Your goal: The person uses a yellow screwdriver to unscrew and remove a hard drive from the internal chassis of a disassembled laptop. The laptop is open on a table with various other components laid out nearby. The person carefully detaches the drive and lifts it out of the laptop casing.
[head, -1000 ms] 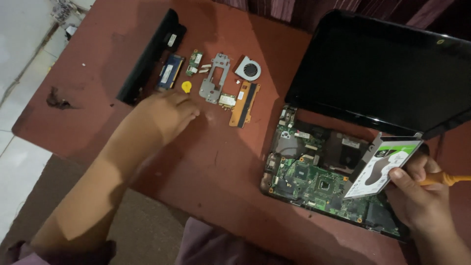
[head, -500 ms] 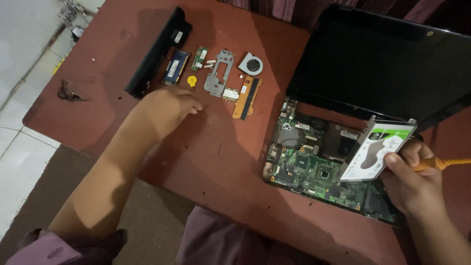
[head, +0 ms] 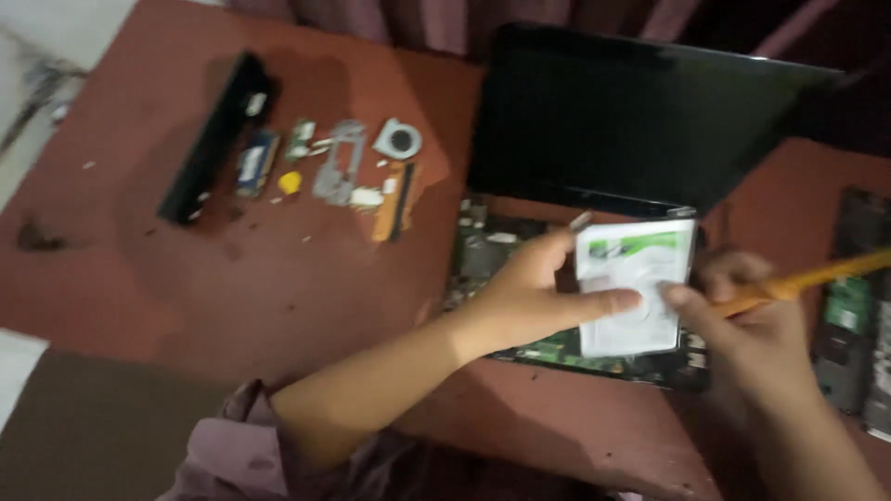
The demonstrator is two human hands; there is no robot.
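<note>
Now both hands, left hand [head: 529, 301] and right hand [head: 742, 325], pinch hard drive [head: 631, 288]; long axis seemingly upright, label up.

A mauve sleeve [head: 237, 441], rumpled and pushed up, covers the left upper arm at lower left; both forearms are bare.

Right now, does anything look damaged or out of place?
The laptop lies opened, its circuit board bare. Removed parts sit in a loose row on the table. Both hands, left and right, hold the drive above the board. No visible breakage.
</note>
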